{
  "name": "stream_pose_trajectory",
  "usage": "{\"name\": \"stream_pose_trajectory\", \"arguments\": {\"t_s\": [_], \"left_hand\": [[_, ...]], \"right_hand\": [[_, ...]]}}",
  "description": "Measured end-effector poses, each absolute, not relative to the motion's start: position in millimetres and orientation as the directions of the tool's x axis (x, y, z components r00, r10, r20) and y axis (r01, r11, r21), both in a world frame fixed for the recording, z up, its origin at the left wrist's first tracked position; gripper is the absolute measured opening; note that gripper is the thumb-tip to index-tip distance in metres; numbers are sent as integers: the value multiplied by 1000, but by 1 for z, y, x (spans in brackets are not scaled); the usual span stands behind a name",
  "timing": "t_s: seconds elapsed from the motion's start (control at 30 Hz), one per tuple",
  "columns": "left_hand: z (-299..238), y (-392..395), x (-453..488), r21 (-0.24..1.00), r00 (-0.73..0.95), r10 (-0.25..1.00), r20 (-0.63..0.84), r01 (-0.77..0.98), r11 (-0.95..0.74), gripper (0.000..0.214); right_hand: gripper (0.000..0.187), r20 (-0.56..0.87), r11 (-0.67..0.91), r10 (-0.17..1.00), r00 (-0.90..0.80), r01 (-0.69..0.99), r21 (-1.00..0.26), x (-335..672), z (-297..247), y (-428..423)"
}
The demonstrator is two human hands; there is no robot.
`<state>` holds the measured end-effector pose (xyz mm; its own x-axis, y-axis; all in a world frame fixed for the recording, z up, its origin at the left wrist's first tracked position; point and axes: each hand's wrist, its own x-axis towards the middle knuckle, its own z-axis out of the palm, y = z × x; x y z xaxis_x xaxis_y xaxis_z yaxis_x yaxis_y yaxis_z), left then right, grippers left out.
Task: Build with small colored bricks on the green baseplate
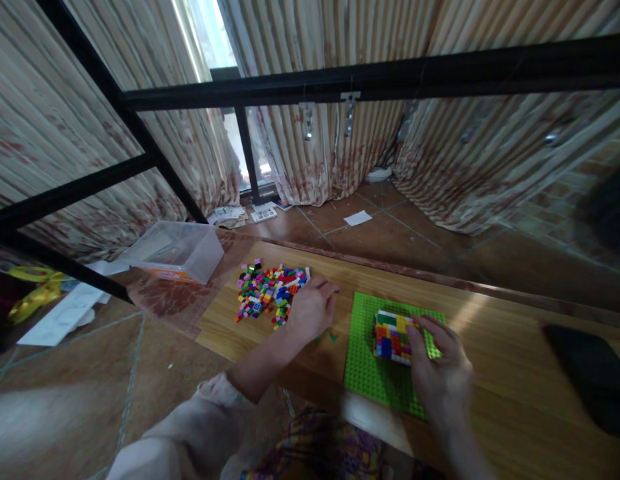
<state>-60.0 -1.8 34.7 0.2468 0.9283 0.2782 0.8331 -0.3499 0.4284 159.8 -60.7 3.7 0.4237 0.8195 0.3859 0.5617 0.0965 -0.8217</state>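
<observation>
A green studded baseplate (363,360) lies on the wooden board, and a block built of multicoloured toy bricks (387,337) stands on it. My right hand (443,360) is closed at the right side of this block, thumb and forefinger against it; the fingers partly cover that end. To the left, my left hand (313,310) hovers between the loose bricks and the baseplate. Its fingers are pinched, with a tiny blue-purple brick (337,291) showing at the fingertips. The heap of loose toy bricks (263,290) spreads beside this hand, which hides its right edge.
A clear plastic box (207,257) stands at the left beyond the wooden board (495,333). A dark flat object (585,373) lies at the right. Small green pieces (333,337) rest near the baseplate. Black metal bars (290,90) cross in front of curtains (330,153).
</observation>
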Motion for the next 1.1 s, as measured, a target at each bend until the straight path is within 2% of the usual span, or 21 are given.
{"name": "stream_pose_trajectory", "arguments": {"t_s": [0.07,0.13,0.33,0.47,0.57,0.63,0.7,0.93,1.1], "left_hand": [[37,18,-49,325,331,924,192,867,-378,18],[35,33,-41,298,362,922,139,873,-387,13],[28,46,-37,308,347,933,98,881,-360,24],[35,33,-35,352,360,925,118,856,-378,23],[34,9,-27,468,371,915,159,788,-401,22],[28,-9,-20,689,296,933,204,634,-352,18],[22,-23,-13,792,224,949,222,526,-310,17],[14,-30,4,829,178,940,292,444,-341,18],[6,-29,13,836,149,953,263,457,-303,26]], "right_hand": [[27,392,98,817,423,568,-818,162,10,-68],[25,405,83,805,434,593,-801,167,16,-76],[28,373,-12,767,522,594,-804,194,21,-100],[29,304,-83,766,566,557,-826,204,14,-111],[30,244,-117,765,596,501,-858,205,7,-116],[30,219,-127,770,599,481,-867,205,1,-119],[29,215,-126,778,590,482,-867,205,-4,-121],[26,197,-110,782,591,442,-890,207,-22,-126],[26,225,-103,788,573,483,-869,206,-29,-126]]}}
